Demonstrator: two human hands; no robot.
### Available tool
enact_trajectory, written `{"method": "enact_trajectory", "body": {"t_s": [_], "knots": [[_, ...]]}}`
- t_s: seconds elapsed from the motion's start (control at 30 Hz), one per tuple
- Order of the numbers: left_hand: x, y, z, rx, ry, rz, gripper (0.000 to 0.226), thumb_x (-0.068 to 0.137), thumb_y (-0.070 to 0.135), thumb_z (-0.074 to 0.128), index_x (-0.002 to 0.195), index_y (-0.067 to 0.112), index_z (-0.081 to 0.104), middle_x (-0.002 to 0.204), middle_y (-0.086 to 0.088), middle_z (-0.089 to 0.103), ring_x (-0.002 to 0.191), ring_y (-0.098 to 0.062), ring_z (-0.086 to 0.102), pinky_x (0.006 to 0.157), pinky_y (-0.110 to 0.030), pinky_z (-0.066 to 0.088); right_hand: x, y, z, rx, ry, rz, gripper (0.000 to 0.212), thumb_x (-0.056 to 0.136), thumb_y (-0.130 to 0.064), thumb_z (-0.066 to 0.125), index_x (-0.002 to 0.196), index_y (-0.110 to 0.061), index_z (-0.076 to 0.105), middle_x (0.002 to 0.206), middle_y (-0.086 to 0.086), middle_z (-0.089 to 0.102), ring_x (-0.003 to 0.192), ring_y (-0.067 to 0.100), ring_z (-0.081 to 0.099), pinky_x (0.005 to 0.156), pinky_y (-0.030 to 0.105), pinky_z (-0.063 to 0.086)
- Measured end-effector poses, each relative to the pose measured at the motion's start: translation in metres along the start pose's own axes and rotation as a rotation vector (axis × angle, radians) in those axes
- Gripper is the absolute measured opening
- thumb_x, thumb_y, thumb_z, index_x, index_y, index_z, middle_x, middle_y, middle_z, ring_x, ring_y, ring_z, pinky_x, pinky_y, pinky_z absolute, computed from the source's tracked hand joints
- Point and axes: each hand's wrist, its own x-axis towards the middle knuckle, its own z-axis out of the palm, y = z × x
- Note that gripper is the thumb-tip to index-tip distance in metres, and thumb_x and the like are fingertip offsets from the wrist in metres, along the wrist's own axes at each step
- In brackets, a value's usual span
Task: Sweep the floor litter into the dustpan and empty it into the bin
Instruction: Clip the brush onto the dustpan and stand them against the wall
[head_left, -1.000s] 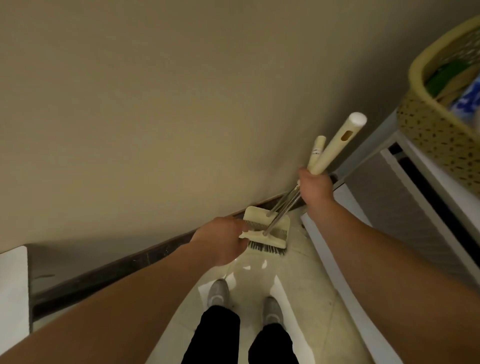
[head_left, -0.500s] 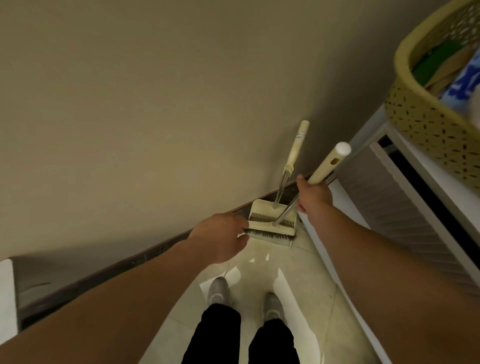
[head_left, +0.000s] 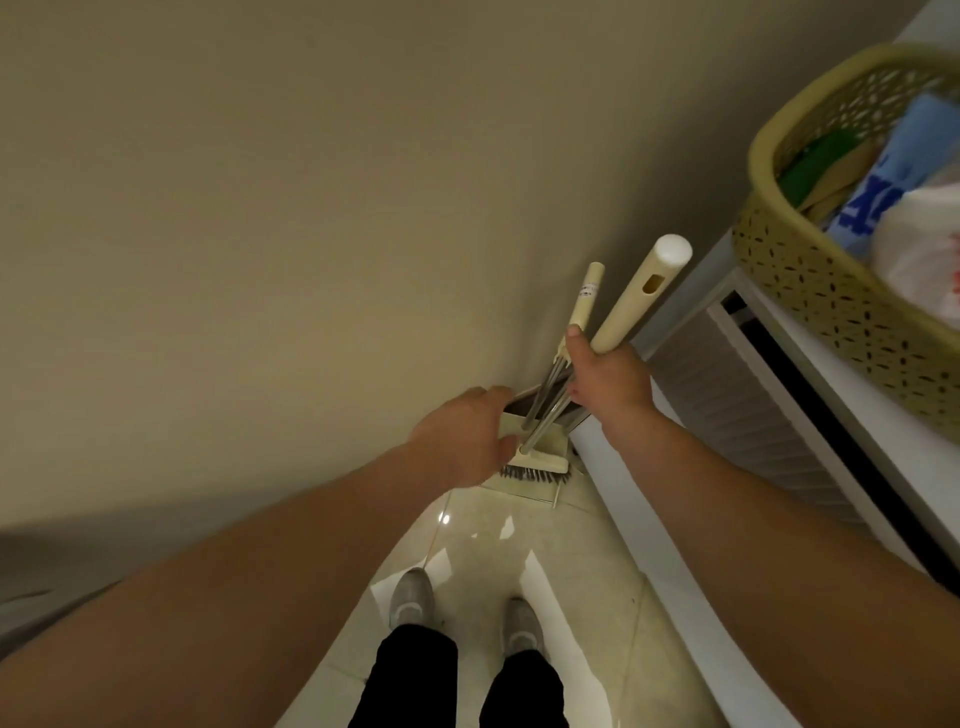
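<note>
A cream broom with a thick handle (head_left: 639, 296) and dark bristles (head_left: 530, 474) stands in the corner on the tiled floor. Behind its head is a cream dustpan (head_left: 543, 441) with a thinner handle (head_left: 587, 296). My right hand (head_left: 610, 382) is shut around the thick broom handle, its thumb pressing the thin dustpan handle against it. My left hand (head_left: 457, 441) is low at the dustpan's left edge, with the thumb above and the fingers below that edge. No litter or bin is in view.
A beige wall (head_left: 311, 234) with a dark skirting fills the left and front. A white louvred shelf unit (head_left: 769, 415) stands close on the right, with a yellow perforated basket (head_left: 810, 296) of bags on top. My shoes (head_left: 413, 597) stand on glossy tiles.
The two handles, apart half a second ago, are together again under my right hand. My left hand has stayed at the pan's left edge.
</note>
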Motion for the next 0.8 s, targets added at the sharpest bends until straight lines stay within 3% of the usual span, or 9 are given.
{"method": "enact_trajectory", "body": {"t_s": [0.13, 0.23, 0.4, 0.47, 0.57, 0.7, 0.8], "knots": [[0.044, 0.013, -0.006, -0.068, 0.015, 0.039, 0.082, 0.093, 0.04, 0.065, 0.159, 0.02, 0.021, 0.137, -0.015, 0.055, 0.12, -0.031, 0.058, 0.096, -0.037, 0.049, 0.014, -0.003, -0.012, 0.036, -0.003, -0.022, 0.081, 0.066, -0.079, 0.056, 0.122, -0.021, 0.06, 0.105, 0.003, 0.072, 0.096, 0.027, 0.072, 0.084, 0.052, 0.061], [0.07, 0.022, -0.003, -0.097, 0.015, 0.033, 0.089, 0.092, 0.043, 0.068, 0.16, 0.018, 0.016, 0.139, -0.018, 0.052, 0.125, -0.033, 0.054, 0.094, -0.036, 0.044, 0.014, -0.004, -0.016, -0.053, -0.05, -0.06, 0.075, 0.067, -0.077, 0.054, 0.119, -0.024, 0.066, 0.106, -0.001, 0.073, 0.099, 0.024, 0.071, 0.089, 0.049, 0.059], [0.083, 0.03, 0.01, -0.143, 0.019, 0.071, 0.078, 0.088, 0.042, 0.073, 0.148, 0.009, 0.036, 0.134, -0.016, 0.056, 0.119, -0.031, 0.058, 0.093, -0.038, 0.048, 0.013, -0.005, -0.011, -0.111, -0.009, -0.071, 0.058, 0.083, -0.065, 0.062, 0.118, -0.02, 0.066, 0.109, 0.002, 0.073, 0.101, 0.024, 0.07, 0.091, 0.046, 0.058], [0.09, 0.028, 0.013, -0.182, 0.025, 0.064, 0.08, 0.086, 0.045, 0.075, 0.146, 0.006, 0.039, 0.133, -0.017, 0.057, 0.118, -0.031, 0.059, 0.093, -0.039, 0.049, 0.015, -0.01, -0.004, -0.128, 0.002, -0.058, 0.062, 0.082, -0.067, 0.062, 0.121, -0.019, 0.065, 0.11, 0.002, 0.073, 0.101, 0.024, 0.07, 0.09, 0.046, 0.058], [0.11, 0.022, 0.012, -0.224, -0.01, 0.068, 0.086, 0.082, 0.049, 0.078, 0.148, 0.013, 0.038, 0.129, -0.012, 0.06, 0.113, -0.028, 0.062, 0.084, -0.033, 0.049, 0.024, -0.016, 0.009, -0.13, -0.009, -0.009, 0.072, 0.074, -0.074, 0.061, 0.12, -0.018, 0.066, 0.105, 0.003, 0.074, 0.096, 0.025, 0.071, 0.085, 0.045, 0.06], [0.152, 0.022, 0.001, -0.279, -0.116, 0.205, 0.075, 0.081, 0.035, 0.083, 0.143, 0.018, 0.045, 0.118, 0.003, 0.061, 0.107, -0.014, 0.061, 0.081, -0.026, 0.041, 0.05, -0.017, 0.018, -0.105, 0.056, 0.011, 0.064, 0.087, -0.063, 0.062, 0.126, -0.012, 0.062, 0.11, 0.01, 0.072, 0.101, 0.028, 0.069, 0.088, 0.044, 0.059], [0.172, 0.022, 0.002, -0.206, -0.147, 0.266, 0.065, 0.083, 0.035, 0.081, 0.139, 0.019, 0.051, 0.111, 0.004, 0.064, 0.095, -0.011, 0.06, 0.077, -0.026, 0.042, 0.06, -0.012, 0.018, -0.078, 0.093, 0.034, 0.06, 0.089, -0.058, 0.064, 0.128, -0.013, 0.061, 0.112, 0.008, 0.071, 0.102, 0.027, 0.069, 0.089, 0.044, 0.058]]}}
